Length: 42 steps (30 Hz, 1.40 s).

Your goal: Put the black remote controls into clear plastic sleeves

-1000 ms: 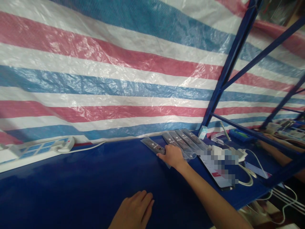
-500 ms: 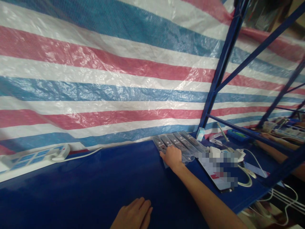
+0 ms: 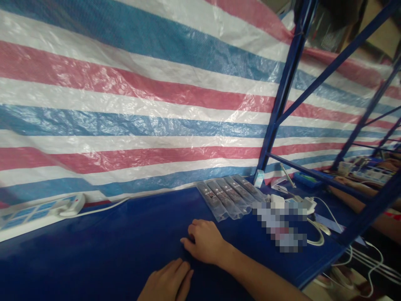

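Note:
My right hand [image 3: 205, 242] is low over the blue tabletop [image 3: 131, 234], thumb apart from its loosely bent fingers, with nothing seen in it. Just beyond it lie several long dark objects in clear plastic bags [image 3: 230, 194], side by side in a slanted row; they look like remote controls. The nearest bagged one [image 3: 213, 198] is a short way ahead of my right hand, not touched. My left hand [image 3: 169, 278] rests at the bottom edge of the view, fingers extended and slightly bent, holding nothing visible. It is close to my right hand.
A white power strip [image 3: 44, 213] with a cable stands at the back left. Right of the bags are a white charger [image 3: 277, 201], cables [image 3: 319, 234] and a small box [image 3: 259, 178]. A blue metal frame [image 3: 278, 100] rises behind. Another person's arm [image 3: 354, 194] reaches in at far right.
My right hand has left the bagged objects and drawn back toward my left hand. The bags remain in their row. My left hand has hardly moved; the view has shifted slightly.

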Each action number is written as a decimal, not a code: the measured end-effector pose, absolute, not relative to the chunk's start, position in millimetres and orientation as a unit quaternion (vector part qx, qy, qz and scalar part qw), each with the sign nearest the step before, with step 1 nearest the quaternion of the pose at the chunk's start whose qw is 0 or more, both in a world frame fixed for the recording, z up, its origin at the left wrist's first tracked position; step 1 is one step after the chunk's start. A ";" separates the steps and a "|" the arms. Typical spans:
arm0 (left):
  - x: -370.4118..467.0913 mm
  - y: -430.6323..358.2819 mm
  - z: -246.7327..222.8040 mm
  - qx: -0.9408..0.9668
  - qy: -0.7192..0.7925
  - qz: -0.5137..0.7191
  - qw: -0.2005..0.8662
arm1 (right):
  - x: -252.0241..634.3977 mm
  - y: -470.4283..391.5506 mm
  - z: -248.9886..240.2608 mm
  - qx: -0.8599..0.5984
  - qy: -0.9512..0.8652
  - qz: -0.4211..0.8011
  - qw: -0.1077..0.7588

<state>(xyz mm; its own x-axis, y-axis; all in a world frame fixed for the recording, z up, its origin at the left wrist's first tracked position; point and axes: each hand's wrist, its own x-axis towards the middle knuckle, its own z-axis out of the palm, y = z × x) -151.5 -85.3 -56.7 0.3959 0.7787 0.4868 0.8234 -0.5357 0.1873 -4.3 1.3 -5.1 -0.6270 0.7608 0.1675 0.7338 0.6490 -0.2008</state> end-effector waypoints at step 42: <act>-180.4 -63.9 -38.5 -0.747 -0.629 -0.208 -0.058 | 8.3 8.6 1.9 -0.417 -0.901 0.057 0.102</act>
<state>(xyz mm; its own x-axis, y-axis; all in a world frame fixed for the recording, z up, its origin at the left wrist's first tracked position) -180.4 -63.9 -38.5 0.1219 0.9636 0.2379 0.9153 -0.2018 0.3485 8.3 8.6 1.9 -0.6304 0.7641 0.1370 0.7407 0.6449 -0.1881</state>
